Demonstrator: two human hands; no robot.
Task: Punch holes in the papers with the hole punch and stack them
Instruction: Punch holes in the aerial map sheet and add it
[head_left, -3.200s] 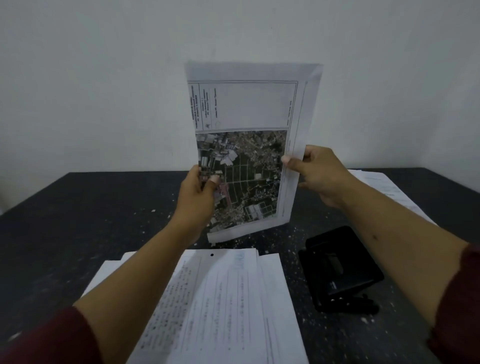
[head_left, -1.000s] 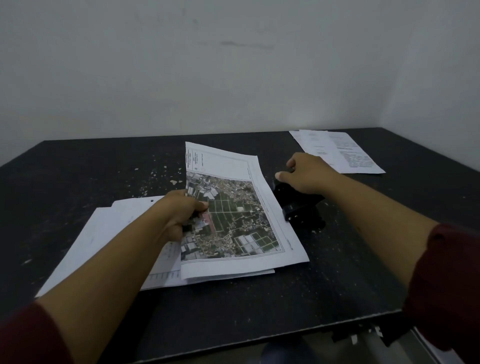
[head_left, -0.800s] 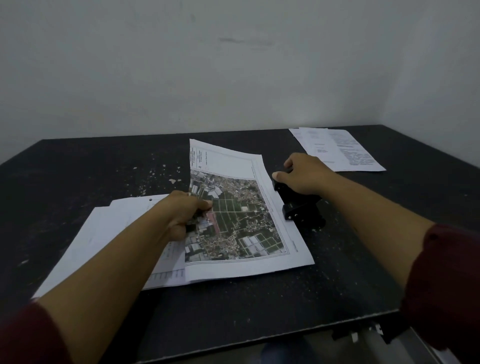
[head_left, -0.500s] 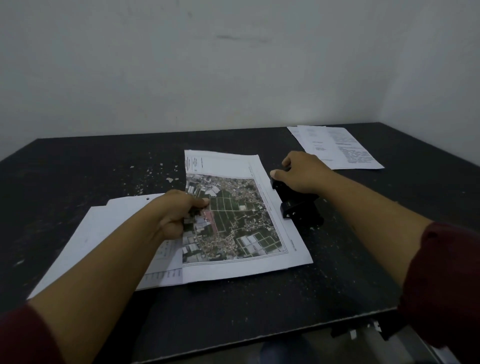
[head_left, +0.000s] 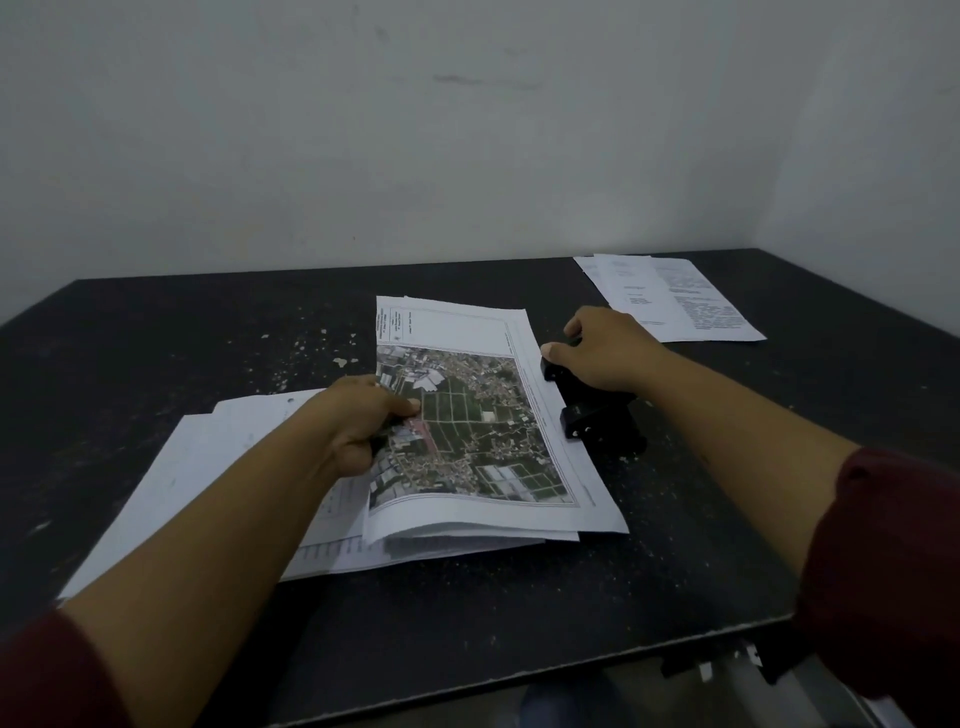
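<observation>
A thin sheaf of papers with an aerial map (head_left: 467, 426) on top lies in the middle of the black table (head_left: 156, 338). My left hand (head_left: 363, 421) pinches its left edge. Its right edge meets the black hole punch (head_left: 597, 415). My right hand (head_left: 602, 353) rests on top of the punch, fingers curled over its lever. Under and left of the map sheaf spreads a pile of white printed sheets (head_left: 208, 467), one showing a punched hole near its top edge.
A second pile of printed papers (head_left: 670, 296) lies at the far right of the table near the wall. Small paper scraps (head_left: 311, 353) are scattered across the table. The table's front edge runs close below my arms.
The map sheaf came down from in front of me onto the table. Its right edge moved to the punch, my right hand went onto the punch, and the sheaf shifted slightly since.
</observation>
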